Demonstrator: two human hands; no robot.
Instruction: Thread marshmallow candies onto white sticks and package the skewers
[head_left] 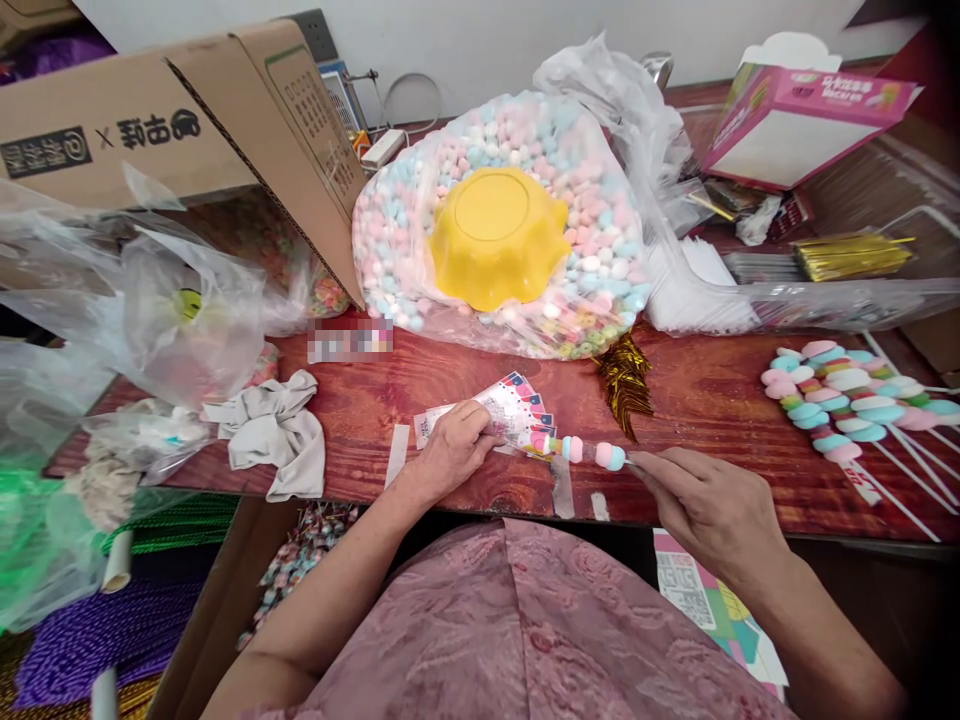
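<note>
My right hand (709, 505) is closed on the end of a candy skewer (611, 457) with pastel marshmallows and small coloured rings, held level above the table's front. The skewer's left part lies in a clear printed wrapper, beside my left hand (457, 450). That hand is closed, its fingers pressed on the wrapper's edge at the fan of printed plastic bags (525, 405) on the wood. How far the skewer reaches into the wrapper is hard to tell. Several finished-looking marshmallow skewers (832, 395) with white sticks lie piled at the right.
A large clear bag of marshmallows (405, 220) bears an upturned yellow bowl (499, 235) at the back. Gold twist ties (626, 385) lie before it. A grey cloth (281, 430) and cardboard box (300, 130) are left; a clear plastic tray (840, 297) and pink box (810, 110) are right.
</note>
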